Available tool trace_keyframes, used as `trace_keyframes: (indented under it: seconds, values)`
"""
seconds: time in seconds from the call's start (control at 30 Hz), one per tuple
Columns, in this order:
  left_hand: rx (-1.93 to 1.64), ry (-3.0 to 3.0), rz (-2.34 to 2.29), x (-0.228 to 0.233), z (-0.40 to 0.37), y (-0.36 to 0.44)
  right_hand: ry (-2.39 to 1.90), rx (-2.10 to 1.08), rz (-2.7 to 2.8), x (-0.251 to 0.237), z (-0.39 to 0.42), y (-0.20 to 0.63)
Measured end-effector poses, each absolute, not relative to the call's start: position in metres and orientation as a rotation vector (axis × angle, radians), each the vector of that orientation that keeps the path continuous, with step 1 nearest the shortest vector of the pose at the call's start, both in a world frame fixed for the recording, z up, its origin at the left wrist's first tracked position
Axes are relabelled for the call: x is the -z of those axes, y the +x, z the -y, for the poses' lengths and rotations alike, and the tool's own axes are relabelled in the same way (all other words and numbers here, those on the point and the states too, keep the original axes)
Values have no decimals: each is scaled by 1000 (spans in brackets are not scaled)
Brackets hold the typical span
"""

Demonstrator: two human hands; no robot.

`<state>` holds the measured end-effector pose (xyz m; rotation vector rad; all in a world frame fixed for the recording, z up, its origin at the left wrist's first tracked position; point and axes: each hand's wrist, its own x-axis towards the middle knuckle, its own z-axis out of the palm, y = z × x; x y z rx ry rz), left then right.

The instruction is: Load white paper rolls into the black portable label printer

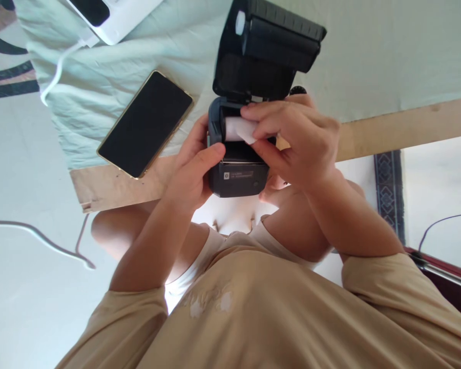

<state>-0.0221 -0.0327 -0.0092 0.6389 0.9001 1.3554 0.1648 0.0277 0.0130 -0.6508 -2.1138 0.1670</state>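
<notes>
While the left hand grips the open printer, right hand fingers pinch its paper roll

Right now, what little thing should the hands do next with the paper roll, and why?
Probably press the paper roll fully down into the printer bay. The lid stands open, the right hand pinches the roll's loose end, and the left hand grips the printer's side.

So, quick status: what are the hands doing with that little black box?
Left hand steadies printer, lid open. Right hand pinches paper roll in its bay. Phone alongside, apart.
</notes>
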Motion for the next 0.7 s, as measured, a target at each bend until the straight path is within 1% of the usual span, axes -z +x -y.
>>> trace_keyframes:
  seconds: [0.2,0.33,0.53,0.7]
  values:
    - [-1322,605,-898,5,33,-21,-622,-119,2110,-20,-26,164]
    - [-1379,542,-885,4,32,-20,-548,-125,2127,-25,-13,160]
    - [-1281,586,-908,8,31,-25,-471,-88,2181,-18,4,153]
    - [-1377,639,-864,16,31,-23,-540,-151,2191,-21,-6,165]
